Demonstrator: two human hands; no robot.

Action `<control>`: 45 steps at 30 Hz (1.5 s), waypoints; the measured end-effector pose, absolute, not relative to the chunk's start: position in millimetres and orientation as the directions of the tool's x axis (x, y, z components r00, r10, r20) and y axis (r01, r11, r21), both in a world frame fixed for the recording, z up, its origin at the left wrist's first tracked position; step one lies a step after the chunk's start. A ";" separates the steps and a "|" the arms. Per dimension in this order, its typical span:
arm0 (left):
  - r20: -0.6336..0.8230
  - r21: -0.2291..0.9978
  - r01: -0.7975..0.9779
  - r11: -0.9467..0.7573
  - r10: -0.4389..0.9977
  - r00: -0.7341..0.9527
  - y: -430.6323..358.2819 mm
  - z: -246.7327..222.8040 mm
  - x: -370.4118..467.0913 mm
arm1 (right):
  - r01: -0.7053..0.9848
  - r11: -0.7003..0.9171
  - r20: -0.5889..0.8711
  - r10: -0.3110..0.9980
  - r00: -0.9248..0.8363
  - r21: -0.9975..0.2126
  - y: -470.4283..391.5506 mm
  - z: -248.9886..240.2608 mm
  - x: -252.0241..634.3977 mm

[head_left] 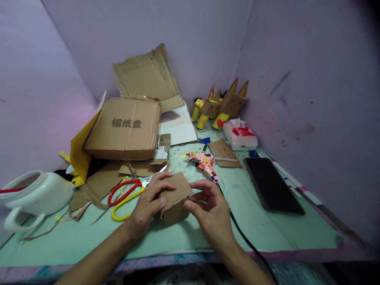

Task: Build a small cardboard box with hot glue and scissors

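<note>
A small folded cardboard box [177, 211] sits low over the front of the table, its top face tilted toward me. My left hand [148, 206] is closed on its left side, fingers over the top and thumb along the near edge. At the box's right corner, my right hand [212, 208] has its thumb and curled fingers around the edge; part of these fingers is hidden behind it. Beyond the hands lies a patterned glue gun [204, 162]. Scissors [127, 192] with red and yellow handles rest beside my left hand, their blades partly covered.
A brown carton [124, 124] and cardboard sheets [147, 77] stand at the back left. A white jug [38, 192] is far left. A phone [273, 186], tissue pack [240, 134] and horned cardboard figures [233, 103] are to the right. A black cord [246, 237] crosses beside my right hand.
</note>
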State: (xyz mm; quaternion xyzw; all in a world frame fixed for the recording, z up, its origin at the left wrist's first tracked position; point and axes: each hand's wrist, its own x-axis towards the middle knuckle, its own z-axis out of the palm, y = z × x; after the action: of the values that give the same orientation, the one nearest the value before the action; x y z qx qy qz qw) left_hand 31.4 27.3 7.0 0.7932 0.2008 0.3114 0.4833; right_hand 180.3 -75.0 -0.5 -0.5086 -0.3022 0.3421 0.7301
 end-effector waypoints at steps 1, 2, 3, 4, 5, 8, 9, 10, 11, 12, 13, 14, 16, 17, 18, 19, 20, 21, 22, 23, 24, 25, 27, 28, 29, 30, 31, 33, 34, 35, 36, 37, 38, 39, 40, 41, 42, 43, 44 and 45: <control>0.301 0.888 0.021 -0.459 0.615 0.728 26.7 8.2 31.4 | -0.105 0.275 0.169 0.805 0.569 -0.956 -77.1 -3.0 179.8; 0.301 0.885 0.025 -0.465 0.611 0.732 26.3 9.2 31.4 | -0.018 0.301 0.243 0.803 0.544 -0.954 -79.2 -5.4 179.9; 0.301 0.881 0.029 -0.472 0.607 0.736 26.0 9.9 31.3 | 0.057 0.323 0.305 0.800 0.517 -0.945 -81.3 -7.7 180.4; 0.300 0.877 0.035 -0.479 0.603 0.739 25.8 10.4 31.0 | 0.116 0.339 0.351 0.797 0.491 -0.933 -83.2 -9.4 181.3; 0.302 0.872 0.038 -0.487 0.597 0.743 25.6 10.7 30.7 | 0.164 0.347 0.382 0.795 0.471 -0.923 -84.7 -10.4 182.5; 0.300 0.858 0.054 -0.510 0.585 0.754 23.8 11.5 28.8 | 0.276 0.355 0.445 0.786 0.429 -0.893 -87.1 -10.3 186.5; 0.302 0.850 0.061 -0.523 0.580 0.757 22.6 11.8 27.9 | 0.310 0.362 0.468 0.780 0.415 -0.879 -87.3 -9.7 187.4; 0.303 0.840 0.073 -0.538 0.576 0.759 21.1 12.1 26.8 | 0.338 0.371 0.489 0.774 0.403 -0.865 -87.4 -9.1 188.0; 0.305 0.827 0.090 -0.555 0.577 0.757 19.4 12.2 25.7 | 0.355 0.378 0.504 0.769 0.394 -0.855 -87.5 -8.9 188.4; 0.307 0.813 0.112 -0.572 0.583 0.752 17.6 12.1 24.5 | 0.365 0.384 0.514 0.767 0.385 -0.848 -87.5 -9.0 188.5; 0.307 0.801 0.134 -0.584 0.593 0.745 16.0 11.7 23.3 | 0.370 0.388 0.518 0.766 0.380 -0.844 -87.5 -9.4 188.4; 0.303 0.795 0.154 -0.586 0.604 0.737 14.6 11.1 22.2 | 0.370 0.389 0.520 0.764 0.381 -0.844 -87.5 -10.2 188.1; 0.288 0.800 0.174 -0.574 0.623 0.728 12.9 9.2 20.3 | 0.364 0.383 0.513 0.761 0.397 -0.849 -87.4 -12.5 187.3; 0.285 0.804 0.173 -0.569 0.623 0.729 12.6 8.2 19.5 | 0.357 0.375 0.505 0.758 0.413 -0.855 -87.3 -13.7 186.9; 0.284 0.806 0.168 -0.568 0.619 0.732 12.7 7.4 19.0 | 0.348 0.368 0.496 0.754 0.431 -0.862 -87.2 -14.9 186.5; 0.286 0.806 0.161 -0.570 0.612 0.737 12.8 6.8 18.6 | 0.341 0.363 0.489 0.750 0.445 -0.867 -87.1 -15.9 186.1; 0.290 0.803 0.155 -0.575 0.605 0.741 13.1 6.4 18.4 | 0.335 0.361 0.485 0.747 0.454 -0.870 -86.9 -16.7 185.9; 0.292 0.802 0.151 -0.578 0.600 0.745 13.2 6.3 18.4 | 0.333 0.362 0.485 0.744 0.460 -0.871 -86.7 -17.2 185.9; 0.292 0.803 0.149 -0.578 0.598 0.746 13.3 6.4 18.5 | 0.343 0.367 0.495 0.736 0.461 -0.865 -86.4 -17.4 186.1; 0.290 0.805 0.148 -0.575 0.599 0.746 13.3 6.5 18.6 | 0.369 0.376 0.518 0.722 0.459 -0.850 -86.0 -17.3 186.5; 0.287 0.808 0.148 -0.570 0.601 0.745 13.1 6.7 18.7 | 0.411 0.383 0.550 0.702 0.452 -0.827 -85.6 -16.9 187.1; 0.286 0.811 0.147 -0.566 0.603 0.744 13.0 6.7 18.8 | 0.464 0.389 0.589 0.678 0.440 -0.796 -85.3 -16.3 187.9; 0.282 0.820 0.145 -0.554 0.611 0.739 12.8 6.4 19.2 | 0.569 0.395 0.660 0.639 0.394 -0.722 -84.7 -14.6 189.8; 0.283 0.823 0.142 -0.550 0.615 0.736 12.9 6.0 19.5 | 0.606 0.395 0.683 0.631 0.368 -0.691 -84.6 -13.6 190.7; 0.289 0.825 0.137 -0.547 0.619 0.731 13.0 5.6 20.0 | 0.630 0.394 0.696 0.630 0.345 -0.669 -84.5 -12.6 191.5; 0.297 0.826 0.132 -0.549 0.622 0.725 13.2 5.2 20.6 | 0.647 0.395 0.704 0.632 0.325 -0.653 -84.5 -11.7 192.2; 0.310 0.823 0.125 -0.554 0.623 0.718 13.4 5.0 21.5 | 0.661 0.396 0.711 0.633 0.308 -0.638 -84.5 -10.9 192.8; 0.347 0.816 0.106 -0.568 0.628 0.696 13.3 5.4 24.0 | 0.682 0.396 0.721 0.633 0.283 -0.615 -84.4 -9.6 193.5; 0.359 0.818 0.098 -0.566 0.636 0.683 12.8 6.0 25.6 | 0.687 0.397 0.724 0.632 0.276 -0.608 -84.3 -9.2 193.6; 0.362 0.829 0.089 -0.553 0.650 0.668 12.0 7.0 27.4 | 0.688 0.398 0.725 0.631 0.274 -0.606 -84.2 -9.0 193.7; 0.356 0.847 0.078 -0.526 0.669 0.652 10.9 8.1 29.4 | 0.687 0.398 0.725 0.631 0.276 -0.608 -84.2 -8.9 193.7; 0.335 0.871 0.071 -0.485 0.695 0.636 9.6 9.5 31.6 | 0.685 0.397 0.723 0.631 0.280 -0.611 -84.1 -9.0 193.7; 0.306 0.896 0.069 -0.438 0.723 0.620 8.0 11.0 33.8 | 0.682 0.394 0.720 0.633 0.285 -0.617 -84.1 -9.1 193.7; 0.272 0.918 0.072 -0.391 0.750 0.603 6.5 12.5 36.0 | 0.679 0.392 0.717 0.634 0.289 -0.621 -84.1 -9.4 193.6; 0.239 0.933 0.080 -0.350 0.773 0.587 5.1 14.0 38.1 | 0.677 0.390 0.714 0.637 0.292 -0.625 -84.0 -9.8 193.6; 0.213 0.943 0.091 -0.320 0.791 0.574 3.9 15.5 40.1 | 0.675 0.389 0.712 0.639 0.292 -0.626 -84.0 -10.1 193.7; 0.195 0.947 0.105 -0.303 0.803 0.564 3.0 16.8 41.8 | 0.674 0.390 0.710 0.641 0.292 -0.628 -84.0 -10.4 193.8; 0.185 0.948 0.115 -0.296 0.810 0.557 2.4 18.1 43.3 | 0.672 0.390 0.708 0.643 0.291 -0.630 -83.9 -10.6 193.9; 0.179 0.948 0.123 -0.293 0.812 0.556 2.0 19.3 44.4 | 0.671 0.390 0.708 0.644 0.290 -0.630 -83.9 -10.7 194.0; 0.173 0.948 0.131 -0.292 0.813 0.556 1.8 20.3 45.2 | 0.671 0.389 0.706 0.646 0.290 -0.631 -83.8 -10.8 194.2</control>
State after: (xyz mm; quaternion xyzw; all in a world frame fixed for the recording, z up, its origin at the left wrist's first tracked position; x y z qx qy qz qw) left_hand 45.2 1.8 20.3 0.7274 0.3243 0.3415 0.4990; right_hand 194.2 -83.8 -10.8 -0.5528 -0.5956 -0.0109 0.5827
